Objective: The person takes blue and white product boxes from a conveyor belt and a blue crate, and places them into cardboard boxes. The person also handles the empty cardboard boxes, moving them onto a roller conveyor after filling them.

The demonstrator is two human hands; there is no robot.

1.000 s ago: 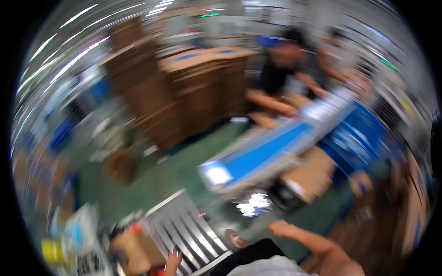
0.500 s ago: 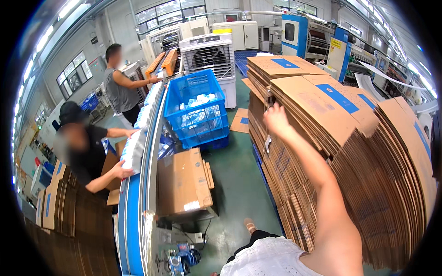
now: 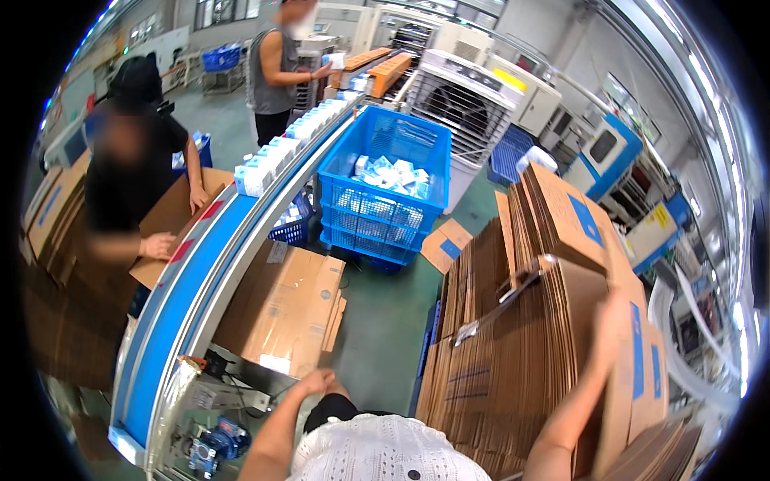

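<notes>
At the right, my right hand (image 3: 612,317) is at the upper edge of the stacked flattened cardboard boxes (image 3: 513,385). Motion smears its fingers, so its grip is unclear. A brown face of cardboard shows beside my right forearm, where the stack parts. Across the stack's near corner lies a loose clear strap (image 3: 521,284), left of that hand. In front of my body, my left hand (image 3: 319,380) is curled closed, with nothing visible in it. It is close to the lower corner of a brown carton (image 3: 285,309), apart from the stack.
A blue conveyor (image 3: 172,321) carries a row of small white-and-blue boxes (image 3: 277,160). Blue crates (image 3: 385,216) holding small packs stand beyond the carton. Across the conveyor, one person (image 3: 132,176) handles an open carton; another (image 3: 277,72) holds a small pack. A motor (image 3: 216,445) sits low left.
My view has turned and shifted. My right hand has left the strap area for the boxes farther right. My left hand has come into view. The near co-worker's hands have moved from packs to a carton.
</notes>
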